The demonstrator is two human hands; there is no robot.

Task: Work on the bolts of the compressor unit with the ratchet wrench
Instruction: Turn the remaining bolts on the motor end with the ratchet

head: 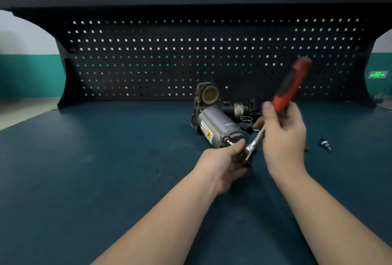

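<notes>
A grey compressor unit (218,126) lies on its side on a dark teal workbench (106,169), its near end toward the person. At that near end, a bolt (228,141) sticks out. The left hand (224,165) curls its fingers around the ratchet wrench (275,108) head, just in front of the compressor. Right of the compressor, the right hand (284,135) grips the wrench's red handle, which tilts up and away. Farther right, a small metal fitting (326,145) lies apart on the bench.
</notes>
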